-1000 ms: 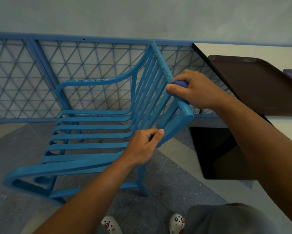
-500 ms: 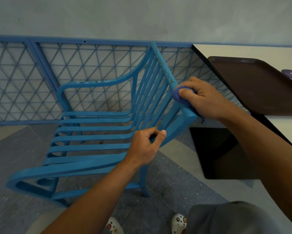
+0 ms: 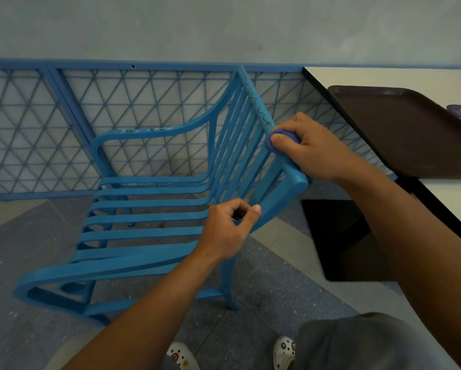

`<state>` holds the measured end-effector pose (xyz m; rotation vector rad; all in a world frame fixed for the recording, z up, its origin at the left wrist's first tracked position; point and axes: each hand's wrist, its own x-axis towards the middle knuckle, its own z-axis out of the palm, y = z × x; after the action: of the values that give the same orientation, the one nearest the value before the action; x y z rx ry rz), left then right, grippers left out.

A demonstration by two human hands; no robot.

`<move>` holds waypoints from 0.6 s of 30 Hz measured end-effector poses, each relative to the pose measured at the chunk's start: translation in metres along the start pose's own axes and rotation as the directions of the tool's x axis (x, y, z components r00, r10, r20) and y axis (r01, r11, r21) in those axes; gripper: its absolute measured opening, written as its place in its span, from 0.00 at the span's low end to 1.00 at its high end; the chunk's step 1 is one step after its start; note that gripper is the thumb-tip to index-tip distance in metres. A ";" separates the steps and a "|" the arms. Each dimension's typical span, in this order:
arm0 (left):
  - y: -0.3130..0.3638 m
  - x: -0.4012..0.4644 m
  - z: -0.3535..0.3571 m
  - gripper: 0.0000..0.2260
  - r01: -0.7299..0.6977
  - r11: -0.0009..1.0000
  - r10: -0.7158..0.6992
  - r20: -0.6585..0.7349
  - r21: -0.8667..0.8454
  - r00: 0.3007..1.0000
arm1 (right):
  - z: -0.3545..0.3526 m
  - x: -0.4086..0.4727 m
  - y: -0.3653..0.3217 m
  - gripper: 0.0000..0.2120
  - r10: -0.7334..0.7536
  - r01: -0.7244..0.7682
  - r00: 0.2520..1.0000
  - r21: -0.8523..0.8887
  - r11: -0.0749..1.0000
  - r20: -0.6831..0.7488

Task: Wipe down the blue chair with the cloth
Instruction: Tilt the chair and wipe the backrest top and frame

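The right hand [image 3: 317, 148] is gripping a bunched blue cloth [image 3: 276, 141] and pressing it against the top rail of the blue chair [image 3: 149, 217], with the thumb lying over the front of the wad and the fingers curling around behind it. Just beyond the thumb, farther along the rail, a thin wavy scribble is showing on the paint. Toward the wrist side, the rail is ending in a rounded corner, and a small edge of the cloth is peeking out beneath the palm there.

The left hand [image 3: 229, 231] is sitting below and nearer than the right one, its fingers curling around the near arm of the chair where it is running down from that corner (the thumb is lying flat along the outer face). The slatted backrest is rising between the two hands, and the slatted seat is stretching away to the left of the left hand.

Beyond the chair, a blue lattice fence [image 3: 37, 124] is standing against a pale wall. To the right of the right forearm, a pale table [image 3: 384, 76] is carrying a dark brown tray [image 3: 400, 129]. Below both forearms, two white clogs [image 3: 284, 352] are standing on the speckled grey floor [image 3: 264, 276].
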<state>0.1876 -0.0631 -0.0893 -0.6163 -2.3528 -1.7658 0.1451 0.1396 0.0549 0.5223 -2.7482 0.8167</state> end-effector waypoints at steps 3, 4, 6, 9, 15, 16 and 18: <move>0.003 0.003 -0.003 0.17 0.054 0.999 -0.055 0.080 0.006 0.995 | -0.003 -0.006 0.002 0.14 -0.007 0.007 1.000 0.020 1.000 0.012; 0.004 0.003 -0.004 0.17 0.074 0.997 -0.074 0.106 0.004 0.992 | -0.004 -0.001 0.001 0.14 -0.014 0.014 1.000 0.026 1.000 0.016; 0.005 0.003 -0.005 0.17 0.087 0.996 -0.087 0.130 0.006 0.988 | -0.004 0.015 -0.002 0.14 -0.030 0.029 1.000 0.018 0.999 0.011; 0.003 0.002 -0.004 0.17 0.067 0.997 -0.072 0.143 0.036 0.987 | 0.001 0.034 -0.002 0.14 0.021 -0.021 0.999 0.006 1.000 -0.029; 0.001 -0.008 -0.002 0.20 -0.070 0.986 0.059 0.077 0.150 0.995 | 0.020 0.019 -0.003 0.11 0.107 -0.078 0.974 0.147 0.986 -0.201; 0.000 -0.011 -0.005 0.20 -0.096 0.983 0.087 0.063 0.158 0.994 | 0.022 0.015 -0.005 0.09 0.117 -0.085 0.971 0.154 0.984 -0.208; -0.001 -0.017 -0.011 0.18 -0.135 0.977 0.129 0.046 0.163 0.991 | 0.025 0.009 -0.013 0.09 0.102 -0.068 0.970 0.159 0.985 -0.221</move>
<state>0.2012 -0.0784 -0.0930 -0.7632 -2.3891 -1.4983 0.1396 0.1128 0.0439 0.3152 -2.5258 1.0411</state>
